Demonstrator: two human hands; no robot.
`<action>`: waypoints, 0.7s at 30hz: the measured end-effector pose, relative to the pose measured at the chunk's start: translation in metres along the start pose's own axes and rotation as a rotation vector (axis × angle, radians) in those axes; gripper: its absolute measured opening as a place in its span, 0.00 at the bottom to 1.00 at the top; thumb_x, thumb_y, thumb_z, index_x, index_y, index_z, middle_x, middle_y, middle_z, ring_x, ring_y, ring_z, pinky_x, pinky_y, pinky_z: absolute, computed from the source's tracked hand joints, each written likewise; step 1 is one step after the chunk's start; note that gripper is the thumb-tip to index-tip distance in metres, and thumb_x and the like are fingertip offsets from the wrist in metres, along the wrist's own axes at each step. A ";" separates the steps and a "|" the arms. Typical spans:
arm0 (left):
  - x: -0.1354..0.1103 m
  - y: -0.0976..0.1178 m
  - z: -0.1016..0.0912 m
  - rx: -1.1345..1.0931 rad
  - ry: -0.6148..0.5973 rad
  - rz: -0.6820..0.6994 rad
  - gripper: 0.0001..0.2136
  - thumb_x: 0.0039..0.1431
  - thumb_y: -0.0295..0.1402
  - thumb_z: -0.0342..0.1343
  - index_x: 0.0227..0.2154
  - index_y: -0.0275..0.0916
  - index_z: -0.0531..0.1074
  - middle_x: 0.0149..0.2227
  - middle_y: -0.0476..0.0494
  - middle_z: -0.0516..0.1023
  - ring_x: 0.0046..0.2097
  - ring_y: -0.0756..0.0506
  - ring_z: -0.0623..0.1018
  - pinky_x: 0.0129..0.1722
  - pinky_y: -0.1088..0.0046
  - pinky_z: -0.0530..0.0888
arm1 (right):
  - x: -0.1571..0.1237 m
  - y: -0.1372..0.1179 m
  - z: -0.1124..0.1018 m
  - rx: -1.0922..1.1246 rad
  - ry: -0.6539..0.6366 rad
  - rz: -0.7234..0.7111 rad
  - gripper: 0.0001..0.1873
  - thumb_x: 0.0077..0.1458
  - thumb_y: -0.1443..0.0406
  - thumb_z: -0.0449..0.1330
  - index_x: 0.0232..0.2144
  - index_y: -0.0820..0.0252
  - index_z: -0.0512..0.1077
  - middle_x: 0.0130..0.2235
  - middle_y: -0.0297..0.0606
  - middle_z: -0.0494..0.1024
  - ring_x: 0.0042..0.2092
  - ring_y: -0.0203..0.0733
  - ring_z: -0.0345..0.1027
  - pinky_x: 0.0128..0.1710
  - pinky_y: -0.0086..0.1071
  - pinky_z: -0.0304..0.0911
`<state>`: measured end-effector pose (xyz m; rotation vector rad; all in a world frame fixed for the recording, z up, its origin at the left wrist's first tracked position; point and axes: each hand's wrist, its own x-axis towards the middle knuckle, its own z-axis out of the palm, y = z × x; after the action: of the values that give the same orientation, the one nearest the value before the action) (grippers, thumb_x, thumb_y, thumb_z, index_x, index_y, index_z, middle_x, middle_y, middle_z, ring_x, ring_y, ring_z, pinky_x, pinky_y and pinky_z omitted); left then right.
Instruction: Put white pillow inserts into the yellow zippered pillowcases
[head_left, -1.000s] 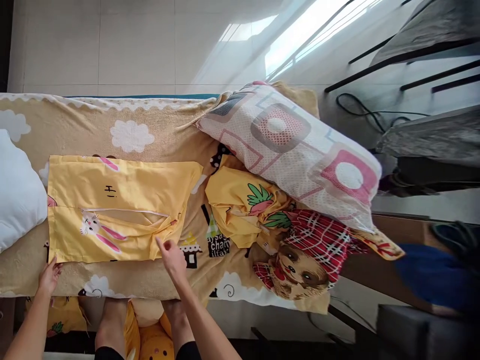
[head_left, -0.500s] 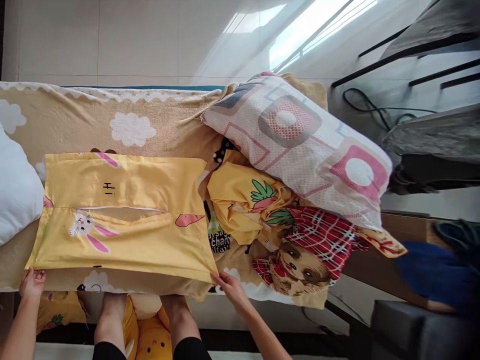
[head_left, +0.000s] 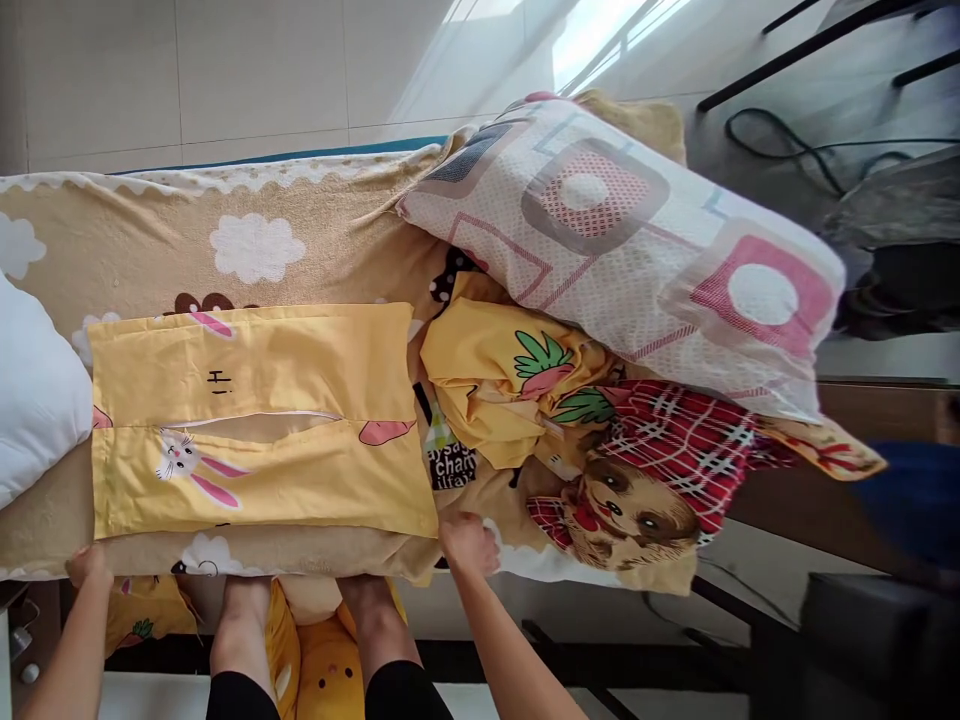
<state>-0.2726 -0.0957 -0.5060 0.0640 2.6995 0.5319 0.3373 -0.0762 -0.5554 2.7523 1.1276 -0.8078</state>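
Note:
A yellow pillowcase [head_left: 300,490] printed with a rabbit and carrots lies flat, with a slit across its middle. My right hand [head_left: 470,543] is curled at its lower right corner, its thumb side against the cloth; the fingertips are hidden. My left hand [head_left: 90,568] is closed just below the lower left corner, slightly blurred, and what its fingers hold is hidden. Beneath the pillowcase spreads a tan blanket [head_left: 330,240] with white clouds. To the right lies a crumpled yellow cloth [head_left: 480,370] with carrot prints.
A white pillow [head_left: 37,400] sits at the left edge. On the right rest a patterned pillow [head_left: 600,230] and a dog-shaped cushion [head_left: 645,490] with a red plaid hat. My knees [head_left: 244,625] are at the near edge, beside a yellow plush toy [head_left: 330,670]. A cable [head_left: 787,125] lies on the floor.
My right hand has turned from a pinch at the corner into a curled fist. The pillowcase's lower left corner has shifted right and its left side is straighter.

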 end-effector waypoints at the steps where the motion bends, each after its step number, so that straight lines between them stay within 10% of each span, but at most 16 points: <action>1: -0.007 0.007 0.008 0.033 0.049 0.094 0.14 0.49 0.29 0.55 0.42 0.40 0.67 0.51 0.29 0.69 0.61 0.26 0.65 0.51 0.45 0.69 | -0.003 -0.014 0.004 0.004 0.069 -0.015 0.24 0.55 0.62 0.45 0.47 0.58 0.75 0.43 0.58 0.77 0.49 0.70 0.69 0.44 0.64 0.60; 5: -0.069 0.031 0.078 0.127 -0.088 0.589 0.19 0.55 0.33 0.53 0.51 0.37 0.68 0.60 0.31 0.67 0.66 0.36 0.62 0.66 0.54 0.57 | -0.043 -0.105 0.047 0.084 0.087 -0.409 0.29 0.59 0.66 0.45 0.62 0.62 0.62 0.61 0.53 0.67 0.63 0.59 0.58 0.59 0.56 0.53; 8: -0.133 0.035 0.145 0.227 -0.431 1.294 0.21 0.64 0.32 0.46 0.59 0.35 0.65 0.62 0.28 0.66 0.68 0.40 0.61 0.67 0.56 0.55 | -0.084 -0.182 0.093 0.100 -0.105 -0.802 0.29 0.62 0.67 0.46 0.65 0.51 0.58 0.65 0.38 0.64 0.66 0.42 0.54 0.64 0.40 0.48; 11: -0.161 0.024 0.184 0.365 -0.469 1.385 0.24 0.68 0.33 0.41 0.65 0.36 0.59 0.65 0.28 0.62 0.69 0.41 0.59 0.68 0.54 0.49 | -0.096 -0.215 0.127 0.066 -0.208 -1.029 0.30 0.66 0.68 0.44 0.69 0.60 0.51 0.68 0.46 0.58 0.69 0.43 0.48 0.66 0.40 0.43; 16: -0.086 -0.014 0.149 0.523 -0.219 1.246 0.26 0.65 0.40 0.47 0.64 0.38 0.61 0.67 0.30 0.58 0.70 0.36 0.53 0.68 0.48 0.42 | -0.037 -0.121 0.129 -0.040 -0.198 -1.113 0.27 0.67 0.63 0.47 0.67 0.53 0.56 0.67 0.42 0.61 0.68 0.43 0.50 0.68 0.42 0.39; 21: -0.015 -0.051 0.059 0.510 -0.016 0.943 0.30 0.66 0.42 0.45 0.67 0.32 0.55 0.70 0.26 0.49 0.72 0.37 0.48 0.68 0.51 0.43 | 0.015 0.022 0.087 -0.222 0.129 -0.612 0.32 0.66 0.56 0.44 0.65 0.71 0.57 0.65 0.57 0.61 0.68 0.53 0.52 0.66 0.48 0.43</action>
<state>-0.2347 -0.1235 -0.5700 1.4938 2.5733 0.0473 0.3218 -0.1043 -0.6406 2.3136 1.9941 -0.4957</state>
